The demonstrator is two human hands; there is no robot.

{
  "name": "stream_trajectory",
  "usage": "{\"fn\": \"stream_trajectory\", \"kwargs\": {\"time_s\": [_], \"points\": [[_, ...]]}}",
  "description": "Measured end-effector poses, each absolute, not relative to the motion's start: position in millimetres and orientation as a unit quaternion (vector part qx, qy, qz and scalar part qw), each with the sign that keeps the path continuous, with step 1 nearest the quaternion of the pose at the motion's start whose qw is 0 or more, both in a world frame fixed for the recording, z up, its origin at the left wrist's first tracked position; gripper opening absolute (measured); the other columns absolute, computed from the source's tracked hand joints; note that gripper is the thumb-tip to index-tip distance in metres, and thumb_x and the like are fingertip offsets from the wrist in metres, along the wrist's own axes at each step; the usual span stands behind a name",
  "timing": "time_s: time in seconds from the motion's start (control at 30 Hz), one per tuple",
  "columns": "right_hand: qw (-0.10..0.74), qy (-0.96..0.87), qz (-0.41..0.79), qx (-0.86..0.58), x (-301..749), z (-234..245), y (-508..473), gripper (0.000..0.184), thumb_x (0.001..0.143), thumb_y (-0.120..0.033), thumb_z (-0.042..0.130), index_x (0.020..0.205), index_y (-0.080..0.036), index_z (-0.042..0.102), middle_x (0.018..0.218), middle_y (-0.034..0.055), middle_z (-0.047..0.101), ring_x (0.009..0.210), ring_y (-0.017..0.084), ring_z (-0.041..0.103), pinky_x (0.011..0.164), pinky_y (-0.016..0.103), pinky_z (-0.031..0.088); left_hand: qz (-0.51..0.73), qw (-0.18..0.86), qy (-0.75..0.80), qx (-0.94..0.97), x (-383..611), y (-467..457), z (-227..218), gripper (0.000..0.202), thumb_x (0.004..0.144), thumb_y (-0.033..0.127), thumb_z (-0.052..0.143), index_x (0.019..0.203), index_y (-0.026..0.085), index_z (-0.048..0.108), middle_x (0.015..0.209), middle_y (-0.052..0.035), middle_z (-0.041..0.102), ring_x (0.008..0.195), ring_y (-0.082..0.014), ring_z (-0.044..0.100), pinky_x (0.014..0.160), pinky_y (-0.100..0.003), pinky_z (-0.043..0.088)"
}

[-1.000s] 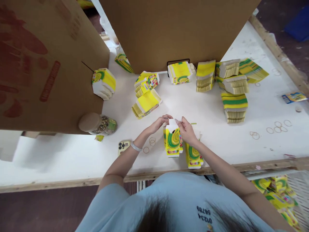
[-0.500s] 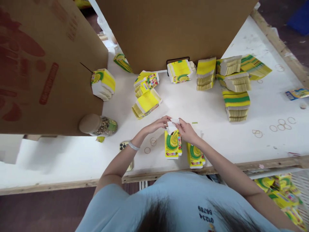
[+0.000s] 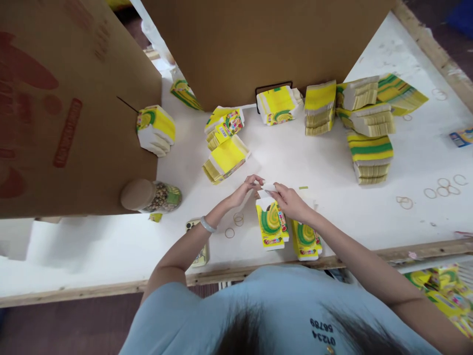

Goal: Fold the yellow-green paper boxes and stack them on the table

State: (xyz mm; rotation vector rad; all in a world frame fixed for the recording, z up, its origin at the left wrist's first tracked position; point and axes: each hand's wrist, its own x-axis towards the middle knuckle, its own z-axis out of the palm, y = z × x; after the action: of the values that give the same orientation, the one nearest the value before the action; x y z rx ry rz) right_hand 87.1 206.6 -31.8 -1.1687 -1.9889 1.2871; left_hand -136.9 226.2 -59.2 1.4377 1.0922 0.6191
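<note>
A yellow and green printed carton [image 3: 270, 224] lies on the table in front of me, its white end flaps raised at the far end. My right hand [image 3: 291, 201] pinches a white flap from the right. At the left side of the same flaps, my left hand [image 3: 244, 191] has its fingers curled against the card; the exact contact of its fingertips is partly hidden. A second carton [image 3: 306, 239] of the same print rests under my right forearm, near the table's front edge.
Flattened carton bundles [image 3: 371, 155] stand at the right, with others [image 3: 226, 157] ahead. Large cardboard boxes [image 3: 236, 54] rise at the back and left. A lidded jar [image 3: 164, 196], a phone [image 3: 199, 256] and rubber bands [image 3: 239, 219] lie around the wooden-edged table [image 3: 351, 217].
The view has shifted slightly, so the table's things sit a little differently in the picture. Both hands remain at the carton's white flaps, with small finger movements.
</note>
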Motion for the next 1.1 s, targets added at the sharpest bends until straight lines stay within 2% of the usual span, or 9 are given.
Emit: {"fn": "stream_trajectory", "kwargs": {"time_s": [0.17, 0.3, 0.5, 0.63, 0.73, 0.87, 1.1], "points": [[0.236, -0.761, 0.402, -0.452, 81, -33, 201, 0.019, 0.102, -0.03, 0.041, 0.083, -0.026, 0.044, 0.08, 0.005, 0.058, 0.078, 0.024, 0.057, 0.074, 0.035, 0.048, 0.312, 0.643, 0.433, 0.55, -139, 217, -62, 0.025, 0.086, 0.035, 0.049, 0.083, 0.018, 0.067, 0.114, -0.0105, 0.06, 0.108, -0.0271, 0.054, 0.093, -0.04, 0.047], [0.245, -0.783, 0.373, -0.434, 79, -34, 197, 0.021, 0.103, -0.028, 0.041, 0.083, -0.026, 0.046, 0.08, 0.0073, 0.061, 0.086, 0.027, 0.057, 0.079, 0.039, 0.049, 0.353, 0.718, 0.409, 0.439, -138, 209, -61, 0.023, 0.081, 0.031, 0.05, 0.08, 0.018, 0.069, 0.115, -0.0091, 0.062, 0.109, -0.0263, 0.055, 0.099, -0.039, 0.044], [0.256, -0.786, 0.35, -0.441, 80, -38, 194, 0.021, 0.104, -0.031, 0.042, 0.085, -0.025, 0.05, 0.086, 0.0094, 0.06, 0.091, 0.029, 0.054, 0.083, 0.043, 0.049, 0.351, 0.738, 0.422, 0.393, -137, 203, -66, 0.022, 0.078, 0.029, 0.052, 0.07, 0.018, 0.068, 0.12, -0.0102, 0.063, 0.121, -0.0287, 0.052, 0.105, -0.04, 0.041], [0.273, -0.78, 0.326, -0.46, 81, -42, 191, 0.019, 0.104, -0.03, 0.042, 0.089, -0.024, 0.052, 0.1, 0.0122, 0.057, 0.099, 0.029, 0.052, 0.091, 0.047, 0.049, 0.337, 0.732, 0.418, 0.42, -141, 199, -60, 0.02, 0.079, 0.029, 0.055, 0.072, 0.018, 0.071, 0.123, -0.01, 0.061, 0.132, -0.0306, 0.049, 0.111, -0.042, 0.039], [0.273, -0.776, 0.328, -0.464, 80, -44, 191, 0.017, 0.104, -0.029, 0.043, 0.092, -0.023, 0.053, 0.103, 0.0127, 0.054, 0.099, 0.029, 0.051, 0.093, 0.048, 0.049, 0.311, 0.705, 0.418, 0.48, -143, 193, -49, 0.009, 0.079, 0.027, 0.069, 0.079, 0.019, 0.071, 0.132, -0.0103, 0.056, 0.141, -0.0309, 0.043, 0.111, -0.041, 0.04], [0.277, -0.769, 0.334, -0.47, 79, -46, 192, 0.015, 0.104, -0.03, 0.042, 0.095, -0.023, 0.053, 0.103, 0.0124, 0.054, 0.099, 0.029, 0.051, 0.092, 0.049, 0.05, 0.304, 0.701, 0.4, 0.506, -143, 188, -39, 0.021, 0.074, 0.026, 0.084, 0.087, 0.02, 0.069, 0.137, -0.0113, 0.053, 0.149, -0.0307, 0.036, 0.117, -0.043, 0.036], [0.26, -0.784, 0.311, -0.47, 78, -47, 191, 0.017, 0.104, -0.029, 0.041, 0.098, -0.022, 0.055, 0.104, 0.0129, 0.054, 0.101, 0.03, 0.051, 0.093, 0.049, 0.048, 0.309, 0.712, 0.383, 0.501, -143, 187, -40, 0.024, 0.074, 0.028, 0.087, 0.088, 0.021, 0.069, 0.142, -0.0128, 0.049, 0.154, -0.0314, 0.029, 0.121, -0.044, 0.034]]}}
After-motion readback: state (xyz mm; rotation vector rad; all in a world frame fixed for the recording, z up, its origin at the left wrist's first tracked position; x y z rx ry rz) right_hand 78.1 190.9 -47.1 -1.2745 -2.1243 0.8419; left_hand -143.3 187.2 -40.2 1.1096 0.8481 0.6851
